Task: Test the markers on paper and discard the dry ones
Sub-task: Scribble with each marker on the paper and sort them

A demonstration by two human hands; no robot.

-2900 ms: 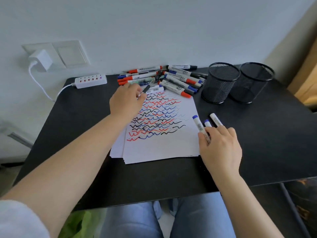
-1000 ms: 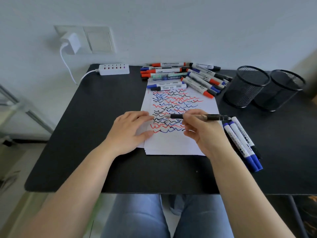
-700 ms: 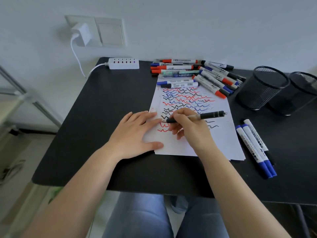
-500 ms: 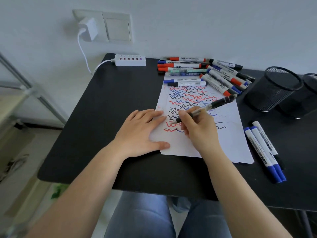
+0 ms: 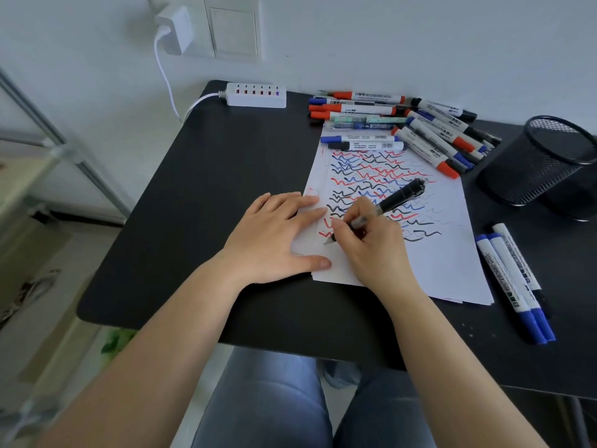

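Observation:
A stack of white paper point(image 5: 452, 253) covered in red, blue and black squiggles lies on the black desk point(image 5: 193, 221). My right hand point(image 5: 371, 250) grips a black pen point(image 5: 397, 200) in a writing hold, its tip touching the sheet's lower left part. My left hand point(image 5: 274, 237) lies flat, fingers straight, pressing the paper's left edge. A pile of several markers point(image 5: 403, 124) with red, blue and black caps sits at the paper's far end. Three blue-capped markers point(image 5: 513, 282) lie to the right of the paper.
A black mesh cup point(image 5: 542, 160) stands at the right, with a second one behind it at the frame edge. A white power strip point(image 5: 256, 95) sits at the desk's back edge, its cable running to a wall plug point(image 5: 174, 27). The desk's front edge is over my knees.
My right hand took the black pen, turned it from level into a writing hold and lowered its tip to the paper. My left hand came back from the marker pile and pressed the sheet's edge.

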